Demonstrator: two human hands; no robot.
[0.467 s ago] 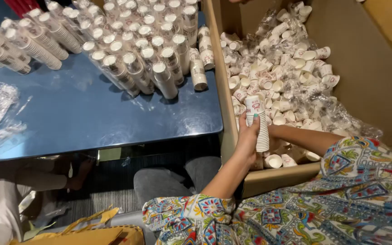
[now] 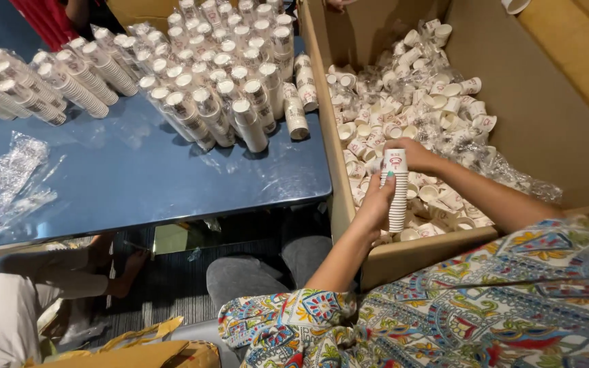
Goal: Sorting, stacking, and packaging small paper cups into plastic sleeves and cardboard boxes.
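Our left hand point(image 2: 375, 204) grips a tall stack of white paper cups point(image 2: 397, 194) over the open brown cardboard box point(image 2: 339, 170); our right hand point(image 2: 414, 155) closes on its top. Squeezed unevenly, it might buckle and spill.

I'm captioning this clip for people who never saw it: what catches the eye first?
A stack of paper cups held upright between the left hand and right hand, over a cardboard box full of loose paper cups. To the left, rows of stacked cups lie on a blue table.
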